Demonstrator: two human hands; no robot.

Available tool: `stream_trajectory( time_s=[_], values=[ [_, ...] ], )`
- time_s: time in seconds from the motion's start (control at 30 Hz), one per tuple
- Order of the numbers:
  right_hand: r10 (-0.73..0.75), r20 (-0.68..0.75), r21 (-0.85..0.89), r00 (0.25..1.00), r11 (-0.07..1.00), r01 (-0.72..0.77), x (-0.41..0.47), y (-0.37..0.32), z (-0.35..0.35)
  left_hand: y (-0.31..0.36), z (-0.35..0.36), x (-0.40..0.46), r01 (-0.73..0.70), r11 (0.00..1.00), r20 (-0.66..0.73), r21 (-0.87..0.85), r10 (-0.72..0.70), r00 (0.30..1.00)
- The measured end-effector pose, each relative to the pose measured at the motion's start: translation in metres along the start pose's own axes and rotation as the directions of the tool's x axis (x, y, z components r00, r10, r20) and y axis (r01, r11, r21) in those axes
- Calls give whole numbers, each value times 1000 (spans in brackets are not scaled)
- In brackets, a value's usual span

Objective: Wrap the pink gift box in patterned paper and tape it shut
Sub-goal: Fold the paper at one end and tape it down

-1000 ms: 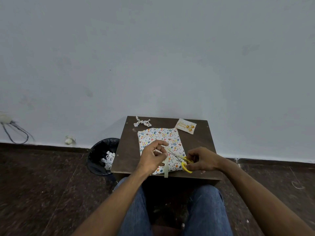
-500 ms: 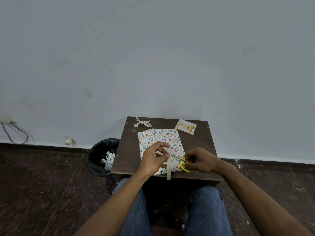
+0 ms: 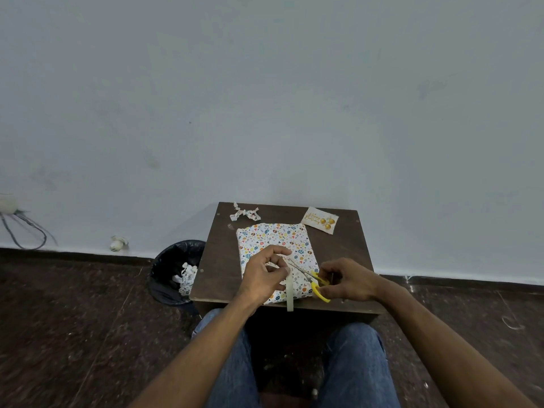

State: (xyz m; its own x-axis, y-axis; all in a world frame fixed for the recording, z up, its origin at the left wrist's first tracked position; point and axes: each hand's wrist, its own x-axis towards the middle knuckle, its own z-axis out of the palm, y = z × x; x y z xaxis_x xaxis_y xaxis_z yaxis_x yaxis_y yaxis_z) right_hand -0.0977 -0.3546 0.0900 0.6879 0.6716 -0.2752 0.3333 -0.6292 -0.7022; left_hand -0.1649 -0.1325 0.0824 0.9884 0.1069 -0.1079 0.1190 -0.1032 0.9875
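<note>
Wrapped gift box in patterned paper, flat on the brown desk, near the front edge. Left hand over the box, fingers curled, pinching a pale tape strip hanging past the desk's front edge. Right hand gripping yellow-handled scissors, blades pointing at the strip. Greeting card at the far right corner; paper scrap far left. Bin on the floor, left of the desk.

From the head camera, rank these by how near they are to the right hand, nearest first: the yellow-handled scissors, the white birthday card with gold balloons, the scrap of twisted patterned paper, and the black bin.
1. Yellow-handled scissors: gripped in the right hand.
2. White birthday card with gold balloons: table's far right corner.
3. Scrap of twisted patterned paper: far left corner.
4. Black bin: on the floor, left of the table.
</note>
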Motion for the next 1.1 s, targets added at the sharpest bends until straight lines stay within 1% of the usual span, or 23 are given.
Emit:
stream_trajectory(
  time_s=[0.13, 0.23, 0.3, 0.37, 0.43, 0.47, 0.53, 0.63, 0.73, 0.83, 0.9, 0.93, 0.97, 1.03, 1.1],
  values=[
    [48, -17, 27, 999, 999, -47, -8, 14, 6, 1, 1, -2, -17, 1000, 13, 2, 17, 1000],
    [116, -28, -52, 993, 992, -118, -15, 27, 14, 1, 3, -1, -11, 1000, 2, -20, 11, 1000],
    [161, -73, -89, 984, 982, -168, -17, 37, 17, 1, 2, 0, -11, 1000, 3, -23, 11, 1000],
    [224, -160, -117, 961, 963, -244, -18, 49, 18, 2, 2, 0, -9, 1000, 0, -28, 9, 1000],
    [335, -256, -121, 907, 919, -374, -20, 58, 17, 2, 2, 1, -4, 999, -8, -34, 4, 1000],
    [404, -282, -97, 870, 890, -445, -21, 60, 17, 2, 2, 1, -1, 999, -11, -36, 1, 1000],
    [527, -286, -18, 800, 832, -554, -21, 62, 18, 2, 2, 1, 5, 999, -14, -36, -5, 1000],
    [646, -292, 75, 705, 751, -656, -18, 64, 22, 0, 3, 0, 18, 999, -18, -29, -18, 1000],
    [706, -310, 147, 636, 697, -702, -11, 65, 28, 0, 4, 0, 36, 999, -23, -38, -37, 999],
    [745, -276, 235, 608, 665, -708, -7, 64, 31, 1, 4, -1, 45, 998, -29, -51, -47, 998],
    [739, -270, 282, 617, 673, -684, -6, 63, 34, 0, 4, -1, 46, 997, -40, -55, -48, 998],
    [706, -309, 268, 637, 707, -654, -5, 63, 35, 1, 5, -1, 46, 997, -50, -57, -49, 998],
    [643, -378, 226, 666, 762, -608, -3, 63, 36, 1, 5, -1, 43, 997, -64, -59, -47, 997],
    [454, -486, 158, 747, 886, -437, 0, 57, 38, 0, 7, 0, 43, 996, -100, -80, -51, 994],
    [281, -487, 146, 827, 960, -240, 2, 43, 41, -1, 9, 1, 46, 993, -139, -105, -60, 989]
  ],
)
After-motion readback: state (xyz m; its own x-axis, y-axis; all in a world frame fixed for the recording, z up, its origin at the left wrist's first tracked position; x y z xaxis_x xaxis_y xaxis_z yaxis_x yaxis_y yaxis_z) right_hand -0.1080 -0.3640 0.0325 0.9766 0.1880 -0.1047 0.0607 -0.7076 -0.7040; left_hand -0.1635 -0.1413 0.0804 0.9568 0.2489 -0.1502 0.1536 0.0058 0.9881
